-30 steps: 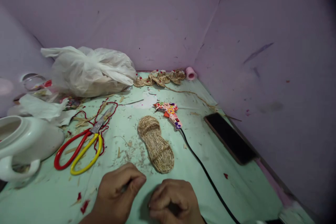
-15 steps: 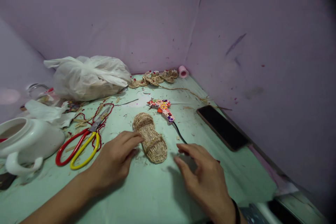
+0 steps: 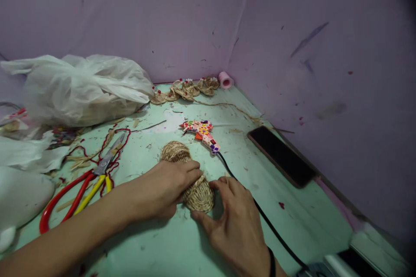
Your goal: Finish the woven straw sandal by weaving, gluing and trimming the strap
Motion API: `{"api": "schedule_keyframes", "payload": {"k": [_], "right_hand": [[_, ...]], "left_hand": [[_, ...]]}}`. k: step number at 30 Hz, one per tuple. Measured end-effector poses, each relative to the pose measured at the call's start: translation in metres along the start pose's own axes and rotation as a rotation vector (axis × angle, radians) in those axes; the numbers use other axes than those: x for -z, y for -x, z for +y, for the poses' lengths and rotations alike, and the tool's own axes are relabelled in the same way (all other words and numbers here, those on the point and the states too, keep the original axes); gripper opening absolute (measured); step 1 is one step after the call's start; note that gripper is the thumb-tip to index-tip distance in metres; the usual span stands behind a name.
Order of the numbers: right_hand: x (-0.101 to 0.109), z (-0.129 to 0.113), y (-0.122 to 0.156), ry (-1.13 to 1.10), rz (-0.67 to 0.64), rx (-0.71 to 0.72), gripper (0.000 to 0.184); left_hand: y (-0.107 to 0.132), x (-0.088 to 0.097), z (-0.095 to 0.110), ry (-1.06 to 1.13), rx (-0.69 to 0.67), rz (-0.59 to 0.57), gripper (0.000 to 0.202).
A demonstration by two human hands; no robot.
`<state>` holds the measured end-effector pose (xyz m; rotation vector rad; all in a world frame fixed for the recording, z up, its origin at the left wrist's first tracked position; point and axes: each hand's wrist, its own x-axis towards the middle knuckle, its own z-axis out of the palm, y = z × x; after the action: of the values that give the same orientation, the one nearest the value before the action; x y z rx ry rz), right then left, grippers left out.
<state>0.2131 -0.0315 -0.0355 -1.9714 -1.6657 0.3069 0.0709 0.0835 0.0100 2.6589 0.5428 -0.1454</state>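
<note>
A small slipper-shaped piece of coiled straw cord (image 3: 199, 197) lies on the green tabletop. My left hand (image 3: 172, 181) rests across its middle, fingers curled over it and hiding that part. Around its near end my right hand (image 3: 230, 216) is closed, with the thumb at the left edge and the fingertips at the right. Just beyond is a glue gun (image 3: 203, 133) with a flowery pattern, lying on its side. Its black cord (image 3: 266, 220) passes to the right of my right hand.
Scissors (image 3: 105, 162) with red and yellow handles lie at left amid red yarn and straw scraps, near a white ceramic pot (image 3: 24, 201). Behind stand a white plastic bag (image 3: 87, 91), beaded straw pieces (image 3: 185, 91) and a pink spool (image 3: 225, 80). A phone (image 3: 281, 156) lies by the right wall.
My left hand has moved from the slipper's left edge onto its middle. My right hand has come left and closed around the near end. The view has shifted a little.
</note>
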Motion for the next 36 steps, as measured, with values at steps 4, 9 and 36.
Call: {"api": "schedule_keyframes", "payload": {"k": [4,9,36], "right_hand": [[-0.001,-0.001,-0.001,-0.027,0.003,-0.016,0.041],[-0.003,-0.002,-0.001,-0.026,-0.002,-0.004,0.039],[-0.004,0.017,-0.013,0.001,-0.02,0.259,0.07]], "left_hand": [[-0.001,0.0,-0.001,0.026,0.014,0.001,0.034],[-0.001,0.001,-0.001,0.033,0.014,0.008,0.038],[0.02,-0.01,-0.004,0.206,0.09,0.219,0.081]]}}
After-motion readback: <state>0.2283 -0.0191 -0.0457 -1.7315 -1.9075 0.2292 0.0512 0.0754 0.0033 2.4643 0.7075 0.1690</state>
